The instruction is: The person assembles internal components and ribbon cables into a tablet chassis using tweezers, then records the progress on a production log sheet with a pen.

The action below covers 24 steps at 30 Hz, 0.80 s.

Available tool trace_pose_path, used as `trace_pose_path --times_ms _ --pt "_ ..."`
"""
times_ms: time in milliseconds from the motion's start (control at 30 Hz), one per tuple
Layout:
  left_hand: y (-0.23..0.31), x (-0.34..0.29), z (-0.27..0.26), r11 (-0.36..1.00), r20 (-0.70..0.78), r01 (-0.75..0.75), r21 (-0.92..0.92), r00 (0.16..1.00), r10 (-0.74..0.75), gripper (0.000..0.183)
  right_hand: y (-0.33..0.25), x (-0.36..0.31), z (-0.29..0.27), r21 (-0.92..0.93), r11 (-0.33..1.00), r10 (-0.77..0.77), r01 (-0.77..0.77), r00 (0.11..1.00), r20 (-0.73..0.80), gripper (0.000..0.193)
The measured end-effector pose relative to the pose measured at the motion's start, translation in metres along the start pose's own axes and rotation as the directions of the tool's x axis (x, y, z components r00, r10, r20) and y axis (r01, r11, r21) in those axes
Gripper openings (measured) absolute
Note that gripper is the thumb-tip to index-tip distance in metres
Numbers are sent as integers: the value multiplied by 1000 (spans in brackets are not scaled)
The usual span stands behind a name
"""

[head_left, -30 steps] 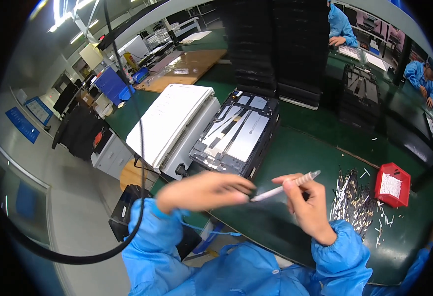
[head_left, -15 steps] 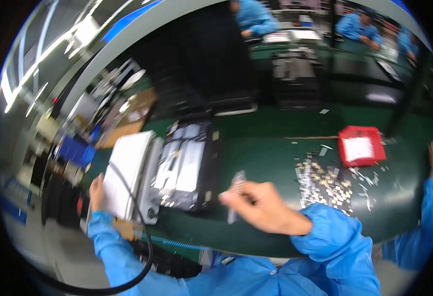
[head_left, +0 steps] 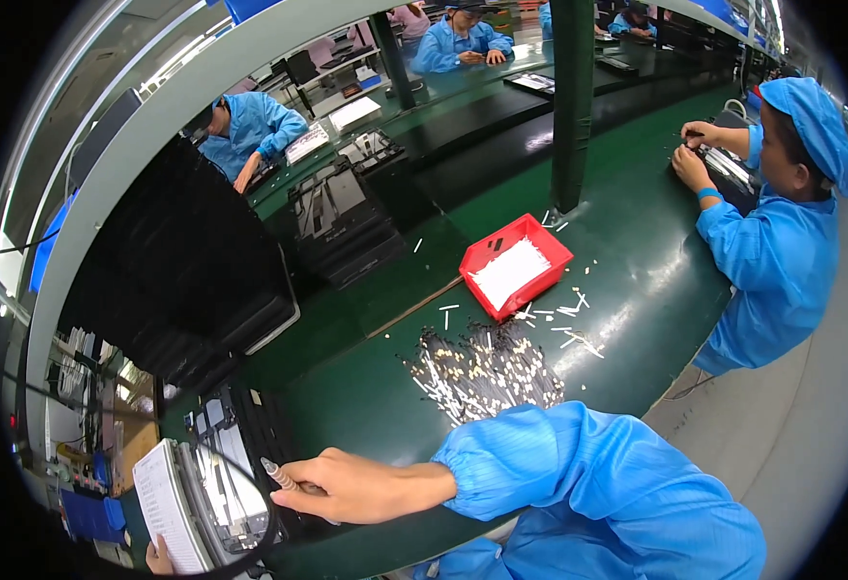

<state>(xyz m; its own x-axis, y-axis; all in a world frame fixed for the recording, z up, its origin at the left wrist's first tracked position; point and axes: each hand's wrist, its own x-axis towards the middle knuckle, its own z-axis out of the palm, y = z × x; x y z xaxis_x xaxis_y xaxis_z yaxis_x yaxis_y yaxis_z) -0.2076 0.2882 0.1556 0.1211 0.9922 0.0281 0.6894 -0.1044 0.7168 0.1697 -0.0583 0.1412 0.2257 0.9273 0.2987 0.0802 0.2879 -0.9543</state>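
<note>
My right hand (head_left: 347, 486) is closed around a slim pen-like tool (head_left: 276, 475) with a ribbed brownish grip and a clear end; its exact kind is not plain. It hovers beside a dark tray-like unit (head_left: 231, 483) with white and silver panels. My left hand (head_left: 159, 557), partly cut off by the lower rim, grips the near edge of a white notepad (head_left: 165, 503) with writing on it. The notepad lies against a grey edge next to the unit. A black cable crosses in front of them.
Beyond my right forearm lies a heap of small black, white and gold strips (head_left: 487, 372). A red bin (head_left: 516, 266) of white pieces stands behind it. Tall black stacks (head_left: 182, 261) and a dark post (head_left: 571, 106) rise farther back. A co-worker (head_left: 782, 222) sits at the right.
The view has swung to the right, so the notepad and unit now sit at the lower left. My right hand, still holding the tool, is now closer to the unit.
</note>
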Motion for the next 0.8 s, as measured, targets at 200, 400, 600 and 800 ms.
trace_pose_path --times_ms 200,400,600,800 --pt "-89 81 -33 913 -76 -177 367 973 220 59 5 4 9 28 1000 -11 10 1000 18 32" --pt "-113 115 -91 911 -157 -366 189 905 396 28 6 6 11 56 996 -70 74 994 -80 33" --pt "-33 54 -88 917 -140 -396 51 906 399 20 1 7 3 17 999 52 -52 999 -12 33" --pt "65 -29 -80 849 -245 -524 71 816 524 23 17 13 7 49 996 85 -78 978 -192 31"
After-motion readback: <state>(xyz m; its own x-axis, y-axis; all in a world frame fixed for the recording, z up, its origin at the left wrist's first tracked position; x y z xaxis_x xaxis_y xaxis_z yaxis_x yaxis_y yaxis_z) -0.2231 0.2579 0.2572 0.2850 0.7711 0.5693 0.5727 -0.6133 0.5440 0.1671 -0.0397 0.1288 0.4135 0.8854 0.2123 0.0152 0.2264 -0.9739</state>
